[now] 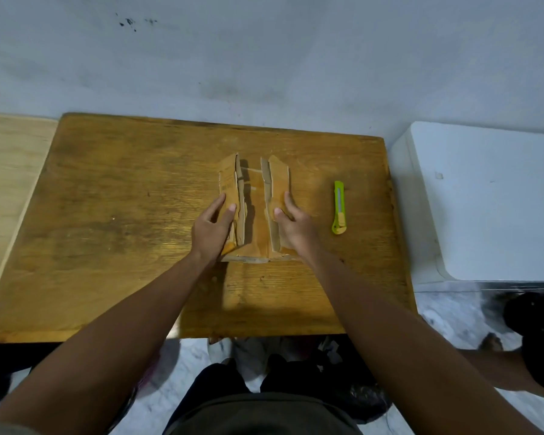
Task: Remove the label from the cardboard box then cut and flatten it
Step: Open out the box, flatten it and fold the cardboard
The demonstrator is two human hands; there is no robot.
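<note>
Cardboard box [258, 211] sits about mid-table, already slit open down its top, with the two side panels standing up and a gap running between them. Your left hand [212, 229] is flat against the outside of the left panel, fingers loosely spread and mostly straight, thumb up on the panel's top edge, so it's pressing rather than gripping. Your right hand [291, 222] mirrors that on the right panel, open palm on the cardboard, thumb near the cut edge. Neither hand is closed around anything. The green utility knife [339, 207] lies on the wooden table [123, 215] just right of the box, clear of your right hand. Can't tell if any label is left on it.
</note>
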